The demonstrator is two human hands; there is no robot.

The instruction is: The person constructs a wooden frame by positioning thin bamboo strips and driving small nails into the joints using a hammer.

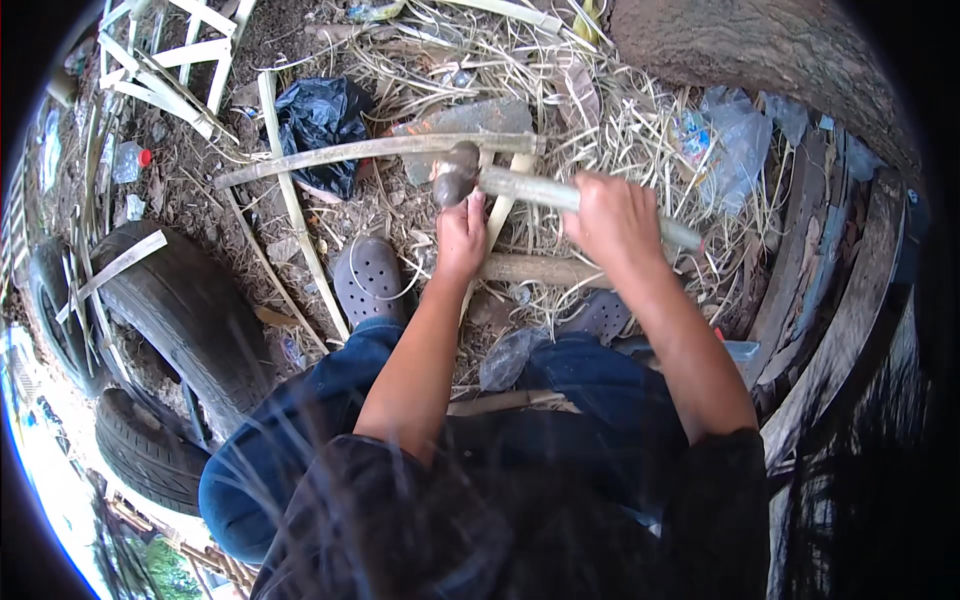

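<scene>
The hammer [562, 193] is in front of the person, its dark rounded head over the right part of a long pale strip [330, 163]; whether the head touches the strip, I cannot tell. The right hand [618, 220] is wrapped round the pale handle, whose tail end sticks out beyond the fist to the right. The left hand [462, 238] is just below the hammer head, its thumb and fingers drawn together; the head hides part of them, so I cannot tell what, if anything, they pinch. The long strip lies crosswise, with a grey stone slab [505, 115] under or just behind its right part, and a shorter pale strip [503, 207] slants toward the person from near its right end. Closer in, a thick stick [540, 269] lies between the two hands and the feet. The feet wear grey clogs [366, 278] with holes, below blue trousers [590, 375]. Left of the slab is a crumpled black bag [322, 128], and thin shavings [640, 130] cover the ground beyond and to the right. Farther out, old tyres [175, 310] lie at the left, clear plastic bags [735, 150] at the right, and a tree trunk [765, 60] at the upper right
</scene>
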